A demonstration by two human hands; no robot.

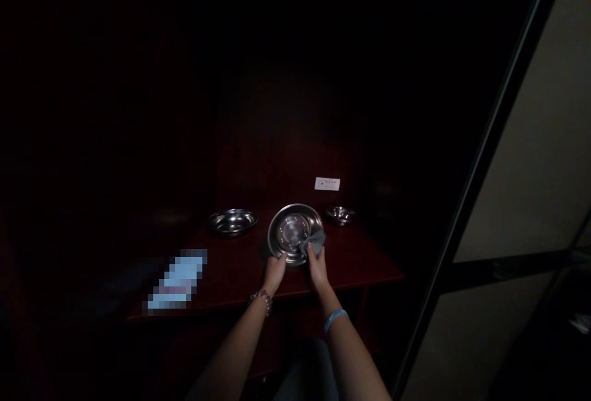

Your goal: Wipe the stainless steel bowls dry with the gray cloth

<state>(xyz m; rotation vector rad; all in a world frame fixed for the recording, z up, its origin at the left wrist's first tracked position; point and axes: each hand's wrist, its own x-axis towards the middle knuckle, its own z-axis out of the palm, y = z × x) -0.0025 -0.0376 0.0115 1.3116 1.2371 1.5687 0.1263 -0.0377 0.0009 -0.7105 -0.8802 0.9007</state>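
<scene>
A round, shiny metal bowl (292, 228) is tilted up toward me above the dark red shelf (369, 262). Its near left rim is gripped by my left hand (276, 270), thumb over the edge. My right hand (317, 265) is closed on a grey cloth (316, 242), pressed against the bowl's lower right inside. Bright spots of reflected light show in the bowl's base. To the left rests a wider metal bowl (233, 222); behind on the right sits a smaller metal bowl (340, 215), perhaps with another stacked in it.
A white power socket (327, 184) is set in the back panel. At the shelf's left lies a blurred-out, light blue flat thing (179, 279). A pale sliding door (517, 204) with a dark frame stands on the right. Deep shadow covers the surroundings.
</scene>
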